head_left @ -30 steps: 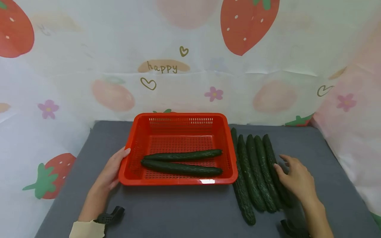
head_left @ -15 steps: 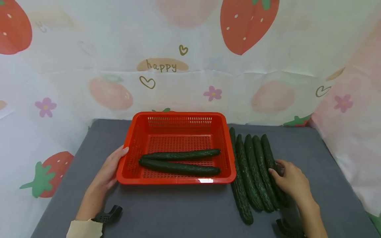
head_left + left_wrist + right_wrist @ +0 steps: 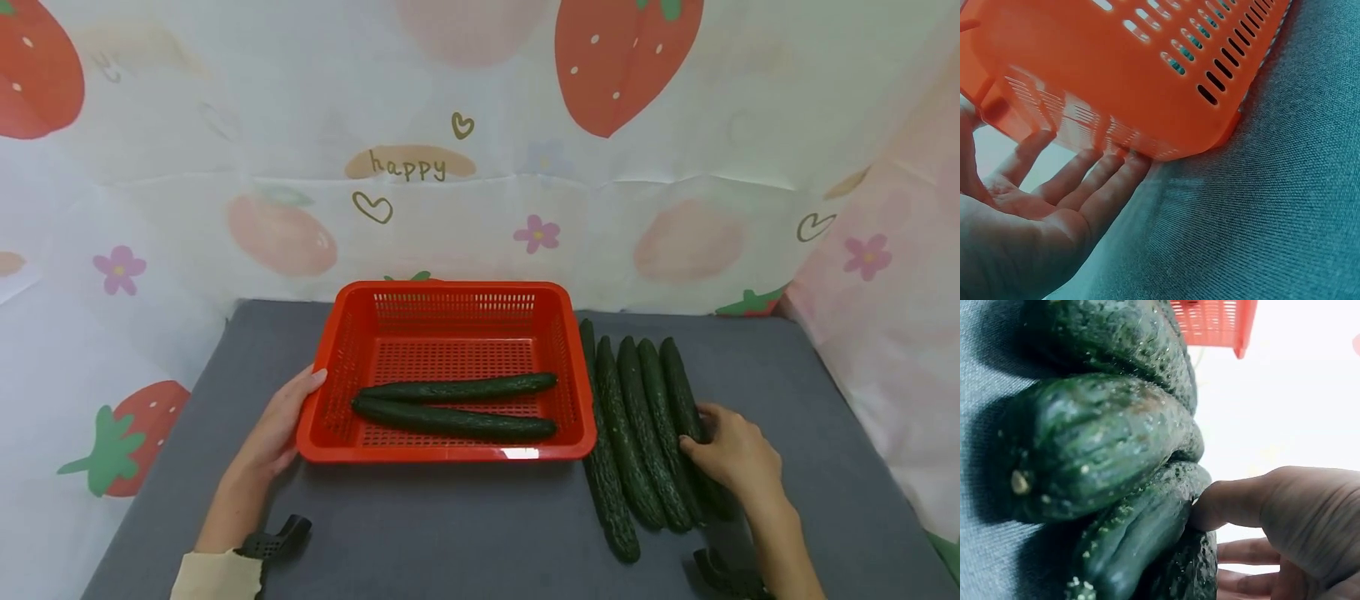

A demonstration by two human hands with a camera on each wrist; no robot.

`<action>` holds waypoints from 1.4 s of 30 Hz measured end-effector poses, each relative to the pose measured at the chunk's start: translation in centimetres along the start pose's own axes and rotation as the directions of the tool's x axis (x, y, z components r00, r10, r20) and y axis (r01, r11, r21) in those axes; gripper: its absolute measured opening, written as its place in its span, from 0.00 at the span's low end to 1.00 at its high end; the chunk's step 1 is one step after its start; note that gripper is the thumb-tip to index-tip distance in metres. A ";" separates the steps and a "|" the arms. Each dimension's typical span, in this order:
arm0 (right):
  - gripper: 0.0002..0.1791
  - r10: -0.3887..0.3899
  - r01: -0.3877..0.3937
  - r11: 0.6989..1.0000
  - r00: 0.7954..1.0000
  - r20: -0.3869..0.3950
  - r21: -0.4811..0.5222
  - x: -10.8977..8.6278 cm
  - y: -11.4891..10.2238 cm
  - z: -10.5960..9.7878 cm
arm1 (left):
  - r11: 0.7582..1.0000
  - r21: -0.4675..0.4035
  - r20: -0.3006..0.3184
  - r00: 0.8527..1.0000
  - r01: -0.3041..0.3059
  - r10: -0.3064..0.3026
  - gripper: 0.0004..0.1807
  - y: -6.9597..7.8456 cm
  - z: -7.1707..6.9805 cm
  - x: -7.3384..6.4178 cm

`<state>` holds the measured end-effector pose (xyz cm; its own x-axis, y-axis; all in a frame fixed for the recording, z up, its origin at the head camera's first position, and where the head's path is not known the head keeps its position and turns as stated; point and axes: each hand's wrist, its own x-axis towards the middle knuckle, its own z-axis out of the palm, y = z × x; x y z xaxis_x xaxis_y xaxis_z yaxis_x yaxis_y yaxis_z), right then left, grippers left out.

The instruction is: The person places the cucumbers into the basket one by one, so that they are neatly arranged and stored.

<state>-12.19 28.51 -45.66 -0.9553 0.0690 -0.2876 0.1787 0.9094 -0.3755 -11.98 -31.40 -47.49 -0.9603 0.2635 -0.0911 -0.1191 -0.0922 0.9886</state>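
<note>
A red plastic basket (image 3: pixel 450 455) with slotted walls stands at the middle of the table. Two dark green cucumbers lie crosswise in it, an upper one (image 3: pixel 457 388) and a lower one (image 3: pixel 453 421). My left hand (image 3: pixel 272 429) holds the basket's left side, thumb at the rim; in the left wrist view its fingertips press against the outer wall (image 3: pixel 1104 94). Right of the basket, several cucumbers lie side by side, pointing away from me. My right hand (image 3: pixel 741 454) grips the rightmost cucumber (image 3: pixel 678 379) at its middle, thumb on its left side; the far fingers are partly hidden.
The leftmost loose cucumber (image 3: pixel 609 492) lies against the basket's right side. Grey cloth (image 3: pixel 450 533) covers the table. Behind it hangs a pale curtain (image 3: pixel 420 100) printed with strawberries. Dark wrist mounts sit on both wrists, the left one (image 3: pixel 273 540) seen below the hand.
My right hand has come left and down onto the rightmost cucumber, and its thumb and fingers have closed around it. My left hand keeps its hold, and the basket stays in place.
</note>
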 end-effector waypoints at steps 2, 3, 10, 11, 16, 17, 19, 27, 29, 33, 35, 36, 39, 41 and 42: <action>0.42 -0.002 0.002 1.000 1.000 0.015 0.002 0.2 0.1 -0.1 | 1.000 0.006 -0.003 1.000 -0.001 0.001 0.29 0.0 -0.1 0.0; 0.42 -0.007 0.007 1.000 1.000 0.023 0.006 0.3 0.3 -0.1 | 1.000 0.011 -0.007 1.000 0.000 0.000 0.29 0.1 -0.1 -0.1; 0.47 -0.059 0.056 0.998 0.994 0.088 0.037 0.8 1.8 -0.7 | 0.999 -0.007 -0.033 0.998 0.044 -0.045 0.30 0.2 0.1 0.1; 0.48 -0.065 0.061 0.997 0.993 0.096 0.046 0.8 1.9 -0.8 | 0.999 -0.012 -0.034 0.998 0.043 -0.044 0.30 0.2 0.2 0.2; 0.48 -0.087 0.075 0.991 0.990 0.112 0.107 0.9 2.4 -1.4 | 1.000 -0.021 -0.030 0.999 0.019 -0.020 0.29 0.1 0.4 0.6; 0.48 -0.092 0.079 0.991 0.989 0.115 0.113 0.9 2.4 -1.5 | 1.000 -0.021 -0.026 0.999 0.023 -0.023 0.30 0.1 0.4 0.6; 0.47 -0.099 0.086 0.990 0.988 0.115 0.113 1.0 2.5 -1.5 | 0.999 -0.020 -0.023 0.999 0.030 -0.030 0.30 0.1 0.4 0.6; 0.44 -0.122 0.114 0.989 0.989 0.087 0.100 1.0 1.9 -1.4 | 0.999 -0.032 -0.042 0.999 0.022 -0.024 0.30 0.2 0.2 0.8; 0.44 -0.106 0.098 0.991 0.990 0.092 0.092 0.8 1.8 -1.2 | 0.999 -0.037 -0.034 0.999 0.030 -0.031 0.29 0.0 0.3 0.7; 0.44 -0.074 0.068 0.995 0.993 0.091 0.075 0.6 1.8 -0.7 | 0.999 -0.043 -0.021 0.999 0.029 -0.030 0.29 -0.2 0.4 0.4; 0.44 -0.061 0.054 0.995 0.994 0.088 0.086 0.6 1.8 -0.6 | 0.999 -0.045 -0.016 1.000 0.022 -0.023 0.29 -0.3 0.4 0.3; 0.44 -0.053 0.045 0.994 0.995 0.086 0.097 0.7 1.8 -0.5 | 0.999 -0.045 -0.014 1.000 0.019 -0.019 0.29 -0.2 0.4 0.2; 0.45 -0.021 -0.001 0.983 0.993 0.117 0.182 0.9 2.0 -0.4 | 0.999 -0.048 -0.015 1.000 0.015 -0.016 0.29 -0.1 0.3 0.1; 0.46 0.007 -0.048 0.967 0.987 0.160 0.251 0.9 2.1 -0.4 | 0.999 -0.046 -0.020 1.000 0.021 -0.022 0.28 0.0 0.3 0.0; 0.47 0.016 -0.067 0.958 0.983 0.182 0.278 0.9 2.1 -0.4 | 0.999 -0.044 -0.023 0.999 0.025 -0.026 0.28 0.1 0.2 -0.1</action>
<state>-12.79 30.65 -46.33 -0.8933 0.0074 -0.4493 0.3007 0.7528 -0.5855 -11.85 -31.23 -47.38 -0.9625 0.2436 -0.1195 -0.1540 -0.1277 0.9798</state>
